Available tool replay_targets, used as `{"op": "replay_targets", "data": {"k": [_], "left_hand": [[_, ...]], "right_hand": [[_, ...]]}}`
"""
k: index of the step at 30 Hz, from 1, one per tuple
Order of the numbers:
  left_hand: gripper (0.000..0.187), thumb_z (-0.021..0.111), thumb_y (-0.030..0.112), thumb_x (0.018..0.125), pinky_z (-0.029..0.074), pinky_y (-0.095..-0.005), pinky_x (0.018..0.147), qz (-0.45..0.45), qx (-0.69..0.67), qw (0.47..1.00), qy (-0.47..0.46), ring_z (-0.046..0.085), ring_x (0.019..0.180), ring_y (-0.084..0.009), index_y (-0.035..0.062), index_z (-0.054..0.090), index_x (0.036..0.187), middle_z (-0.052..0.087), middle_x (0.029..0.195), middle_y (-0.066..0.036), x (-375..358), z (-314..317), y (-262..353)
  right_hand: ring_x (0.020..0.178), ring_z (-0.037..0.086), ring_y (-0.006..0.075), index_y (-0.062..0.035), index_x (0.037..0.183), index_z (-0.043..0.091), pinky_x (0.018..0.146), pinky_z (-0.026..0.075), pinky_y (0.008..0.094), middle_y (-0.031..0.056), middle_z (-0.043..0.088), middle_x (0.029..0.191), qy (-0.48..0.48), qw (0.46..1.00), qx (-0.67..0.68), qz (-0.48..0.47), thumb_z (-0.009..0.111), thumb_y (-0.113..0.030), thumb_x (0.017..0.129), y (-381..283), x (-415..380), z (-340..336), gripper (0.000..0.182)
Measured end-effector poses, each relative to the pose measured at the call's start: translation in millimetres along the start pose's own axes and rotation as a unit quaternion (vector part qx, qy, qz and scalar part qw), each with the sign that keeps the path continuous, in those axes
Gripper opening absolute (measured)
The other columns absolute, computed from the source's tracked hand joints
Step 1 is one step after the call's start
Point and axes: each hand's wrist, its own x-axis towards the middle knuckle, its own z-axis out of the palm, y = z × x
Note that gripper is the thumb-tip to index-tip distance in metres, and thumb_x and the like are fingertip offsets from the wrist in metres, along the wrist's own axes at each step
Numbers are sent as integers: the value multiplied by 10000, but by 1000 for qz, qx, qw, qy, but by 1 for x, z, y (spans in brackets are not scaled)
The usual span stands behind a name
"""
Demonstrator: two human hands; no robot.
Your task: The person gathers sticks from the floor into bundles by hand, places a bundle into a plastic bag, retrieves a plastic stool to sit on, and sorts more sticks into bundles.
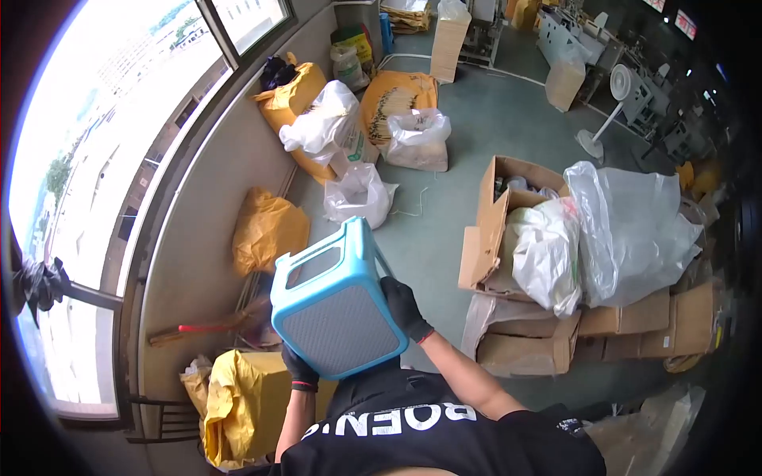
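A light-blue plastic step stool [324,258] with a grey textured top is held up in front of my body, tilted so that its top faces me. My left hand [298,367], in a black glove, grips its lower left edge; most of those fingers are hidden behind the stool. On the other side my right hand [405,308], gloved in black too, is closed on the stool's right side near an opening. The stool's far legs and side cut-outs point away from me.
Windows line the left wall. Yellow sacks [270,230] and white plastic bags [359,194] lie along it. To the right stand an open cardboard box [486,238], flattened cartons and clear plastic wrap [635,234]. A white fan [591,143] and machines are farther back.
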Motion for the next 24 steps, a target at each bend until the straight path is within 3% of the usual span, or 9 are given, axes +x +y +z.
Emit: {"op": "replay_targets", "data": {"k": [3,5,8,10,14,15,18,21,24], "left_hand": [[372,362,307,906,469,-335,681,-16,-105,994,5,586,795,-190,3,553,1008,611,904,-110,106,92,-30],[364,365,295,905,457,-336,649,137,151,979,-14,580,750,-191,-6,561,964,614,831,-115,178,161,-52],[349,375,281,903,441,-333,628,26,97,989,-105,562,709,-188,-16,556,939,609,795,-116,258,308,-32],[336,370,262,904,436,-323,628,3,96,987,-127,550,689,-186,-16,556,940,611,772,-114,301,412,-20],[322,338,213,918,383,-370,614,188,232,920,-254,495,659,-262,-31,528,827,550,754,-191,394,585,-61],[314,335,205,915,388,-369,629,137,233,925,-266,497,672,-279,-34,525,838,549,766,-196,412,623,-63],[285,330,172,909,410,-351,682,142,267,911,-280,532,721,-220,-32,527,884,570,783,-145,463,722,-80],[293,319,160,910,419,-338,734,106,208,945,-228,547,769,-243,-21,548,933,584,841,-167,496,803,-83],[342,307,180,925,411,-352,805,116,291,931,-186,548,884,-289,-49,513,1074,579,970,-206,534,851,-105]], "right_hand": [[604,393,150,-21,729,447,596,354,306,88,412,619,12,999,-22,-36,329,-222,906,5,120,-44,292],[596,439,175,-28,732,447,590,372,317,104,443,630,48,997,-33,-42,351,-195,904,8,195,-86,258],[590,484,216,-31,743,444,568,385,334,121,468,639,138,951,-227,-161,360,-160,905,-6,293,-175,224],[594,512,227,-33,728,442,548,390,332,122,494,641,200,965,-157,-68,372,-120,900,-17,344,-238,205],[654,558,194,-16,780,527,578,424,309,103,587,722,281,886,-352,-105,408,-133,882,0,452,-356,195],[681,576,192,-11,828,549,595,436,309,115,612,769,311,930,-190,-43,426,-137,873,15,479,-382,182],[714,537,235,-18,732,471,622,397,335,138,516,697,296,921,-250,-40,441,-113,851,-11,567,-438,155],[654,445,87,-30,795,533,617,397,256,-9,509,701,232,971,-58,-26,330,-285,950,4,672,-503,361],[635,499,62,-86,798,561,585,423,252,-17,555,724,95,980,153,88,321,-336,953,-23,777,-558,380]]}}
